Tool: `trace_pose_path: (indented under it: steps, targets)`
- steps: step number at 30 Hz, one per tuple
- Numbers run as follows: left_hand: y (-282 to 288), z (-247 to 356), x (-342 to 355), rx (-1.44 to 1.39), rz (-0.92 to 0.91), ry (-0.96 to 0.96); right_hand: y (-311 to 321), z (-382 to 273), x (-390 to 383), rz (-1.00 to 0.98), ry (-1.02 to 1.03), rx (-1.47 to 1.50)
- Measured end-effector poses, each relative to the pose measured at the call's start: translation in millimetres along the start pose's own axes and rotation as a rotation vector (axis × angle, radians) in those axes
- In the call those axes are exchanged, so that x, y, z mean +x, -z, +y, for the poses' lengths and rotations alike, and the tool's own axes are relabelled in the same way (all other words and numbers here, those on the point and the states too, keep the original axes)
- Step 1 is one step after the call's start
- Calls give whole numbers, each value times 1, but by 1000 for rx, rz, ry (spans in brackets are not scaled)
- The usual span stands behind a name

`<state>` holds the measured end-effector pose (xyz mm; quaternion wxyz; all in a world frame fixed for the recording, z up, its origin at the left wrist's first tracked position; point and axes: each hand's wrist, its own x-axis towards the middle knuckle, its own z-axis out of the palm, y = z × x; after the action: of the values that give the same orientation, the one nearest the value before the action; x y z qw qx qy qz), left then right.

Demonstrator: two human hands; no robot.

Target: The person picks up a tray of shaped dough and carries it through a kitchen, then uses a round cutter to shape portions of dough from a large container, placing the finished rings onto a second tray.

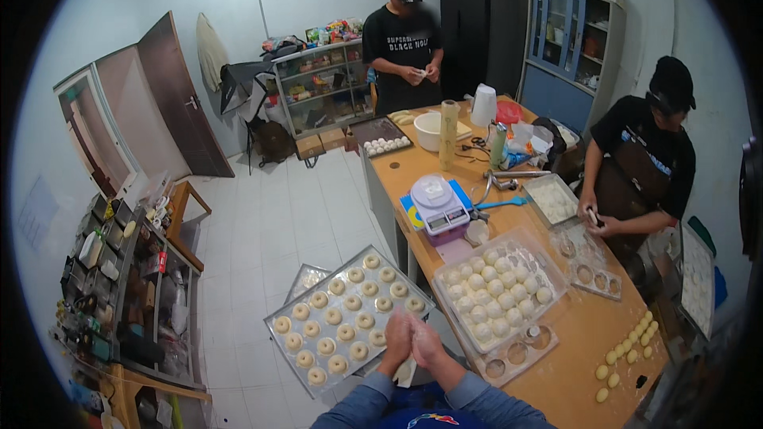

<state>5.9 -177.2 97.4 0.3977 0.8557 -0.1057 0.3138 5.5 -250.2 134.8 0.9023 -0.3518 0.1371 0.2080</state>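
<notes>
My left hand (397,339) and my right hand (427,342) are pressed palm to palm in front of me, dusted with white. Both are closed; whatever lies between them, if anything, is hidden. Just beyond them, to the left, a metal baking tray (324,335) carries rows of ring-shaped dough pieces (366,320). On the table to my right stands a clear plastic container (548,270) packed with round white dough balls (494,287). A mould board with round hollows (517,356) lies at its near side.
A kitchen scale (439,210) and a blue spatula (503,202) sit on the wooden table (580,334). Small yellowish dough pieces (628,344) lie at the near right. Two people, one at the far end (404,40) and one at the right (640,151), handle small pieces.
</notes>
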Motion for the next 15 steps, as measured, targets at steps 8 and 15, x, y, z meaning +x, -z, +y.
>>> trace_pose_path:
  steps: [8,15]
  targets:
    - [38,-66,-41,-2362,-394,721,17,36,3,-130,-102,-243]
    - [147,-17,-1,-1067,497,1058,85,35,-20,95,-84,-739]
